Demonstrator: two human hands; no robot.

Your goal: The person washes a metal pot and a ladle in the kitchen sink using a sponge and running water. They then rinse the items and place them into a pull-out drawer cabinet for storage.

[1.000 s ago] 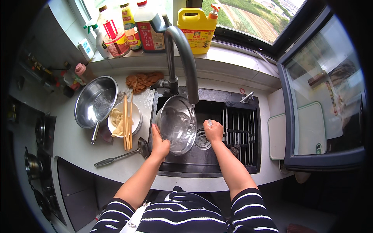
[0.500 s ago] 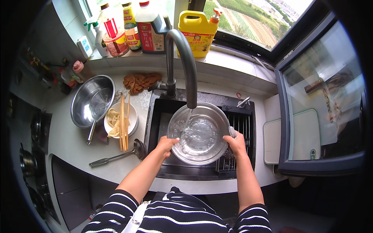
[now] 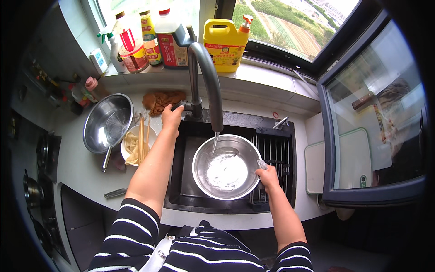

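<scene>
Silver metal, round and deep, the pot [image 3: 199, 174] is at the black rectangular sink [image 3: 188, 201] under running water. The left hand [image 3: 171, 119] has left its rim for the dark faucet lever [image 3: 186, 105], finger closure unclear; the right hand [image 3: 268, 176] alone grips its side handle. White curved counter [image 3: 77, 165]; dark-framed glass window sash [image 3: 371, 113] at right.

Hands [image 3: 171, 119]: two showed.
Pots [image 3: 226, 168] within the sink's [image 3: 187, 177] edges: one was there.
Faucets [image 3: 209, 75]: one stood.
Yellow jugs [image 3: 224, 53]: one stood.
Spray bottles [image 3: 115, 55]: one stood.
</scene>
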